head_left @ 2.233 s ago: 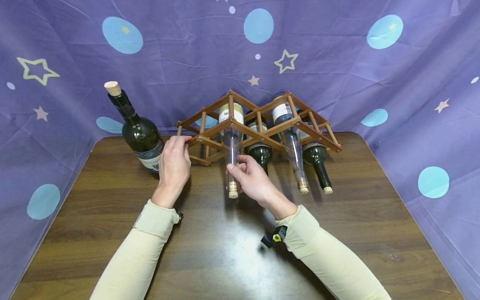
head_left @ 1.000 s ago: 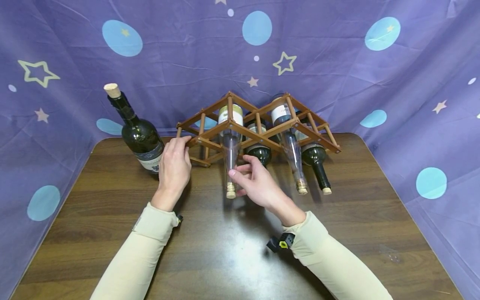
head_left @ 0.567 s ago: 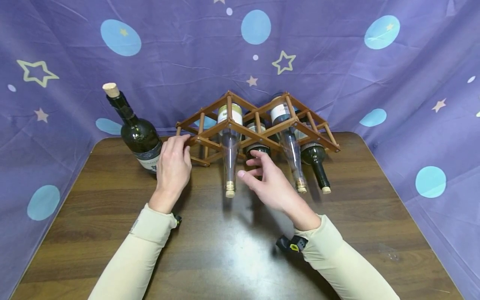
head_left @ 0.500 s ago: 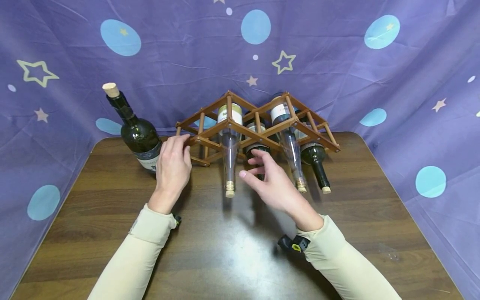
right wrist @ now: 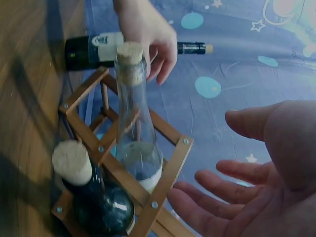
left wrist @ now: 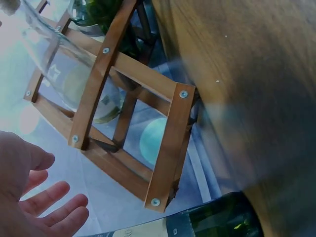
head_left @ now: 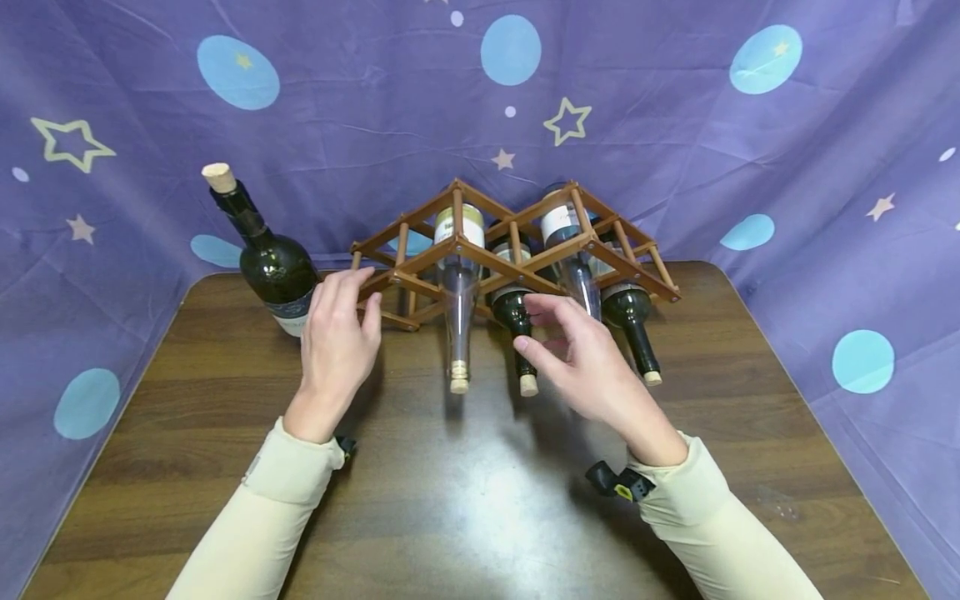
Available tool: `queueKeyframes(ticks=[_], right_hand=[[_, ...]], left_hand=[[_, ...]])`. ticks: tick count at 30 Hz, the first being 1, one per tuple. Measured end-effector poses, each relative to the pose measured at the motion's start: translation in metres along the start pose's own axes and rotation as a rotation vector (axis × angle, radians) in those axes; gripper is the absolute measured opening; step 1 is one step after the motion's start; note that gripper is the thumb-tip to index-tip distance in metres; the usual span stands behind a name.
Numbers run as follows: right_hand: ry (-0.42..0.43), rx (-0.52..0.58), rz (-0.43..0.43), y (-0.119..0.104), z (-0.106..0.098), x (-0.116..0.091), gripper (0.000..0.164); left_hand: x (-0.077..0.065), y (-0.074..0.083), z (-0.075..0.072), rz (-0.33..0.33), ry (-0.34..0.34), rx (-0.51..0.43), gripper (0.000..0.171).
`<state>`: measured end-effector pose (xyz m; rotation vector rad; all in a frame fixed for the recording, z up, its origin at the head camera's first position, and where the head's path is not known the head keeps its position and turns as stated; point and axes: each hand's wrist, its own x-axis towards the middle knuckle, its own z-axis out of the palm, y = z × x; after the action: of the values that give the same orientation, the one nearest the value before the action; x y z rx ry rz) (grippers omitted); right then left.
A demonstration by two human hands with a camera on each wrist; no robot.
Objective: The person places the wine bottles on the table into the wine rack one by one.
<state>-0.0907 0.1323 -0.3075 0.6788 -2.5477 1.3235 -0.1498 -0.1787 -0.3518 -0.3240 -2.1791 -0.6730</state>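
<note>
Several corked bottles lie in a wooden wine rack [head_left: 397, 275] with their necks toward me. My right hand [head_left: 592, 362], fingers spread and holding nothing, hovers beside the neck of a dark green bottle [head_left: 513, 310] and hides the neck of a clear-necked bottle [head_left: 581, 279] behind it. Left of these, another clear bottle [head_left: 460, 317] with a pale label rests in an upper slot. My left hand [head_left: 335, 350] has relaxed fingers by the rack's left end; the left wrist view shows this hand [left wrist: 39, 197] empty and apart from the wood.
A tall dark wine bottle [head_left: 276, 271] with a cork stands upright left of the rack, partly behind my left hand. One more dark bottle [head_left: 633, 321] lies in the rack's right slot. A purple cloth [head_left: 645, 150] hangs behind the brown wooden table [head_left: 420, 483].
My right hand has let go of the left clear bottle's neck and moved right. My left hand has drawn slightly left, off the rack's end. The bottles stay in place.
</note>
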Motion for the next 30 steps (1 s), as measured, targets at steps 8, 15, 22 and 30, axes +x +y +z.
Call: queueKeyframes(ticks=[8, 15, 22, 30], right_hand=[[0.076, -0.143, -0.049, 0.012, -0.018, -0.01, 0.047], [0.133, -0.21, -0.084, 0.024, -0.031, -0.017, 0.048], [0.139, -0.252, -0.055, 0.036, -0.042, -0.023, 0.047], [0.151, -0.301, -0.066, 0.056, -0.05, -0.026, 0.05]], left_hand=[[-0.003, 0.008, -0.013, 0.02, 0.06, -0.044, 0.034], [-0.002, 0.006, -0.027, 0.03, 0.129, -0.031, 0.036], [0.0, -0.001, -0.035, 0.004, 0.243, -0.038, 0.042], [-0.001, -0.01, -0.042, -0.058, 0.352, -0.001, 0.055]])
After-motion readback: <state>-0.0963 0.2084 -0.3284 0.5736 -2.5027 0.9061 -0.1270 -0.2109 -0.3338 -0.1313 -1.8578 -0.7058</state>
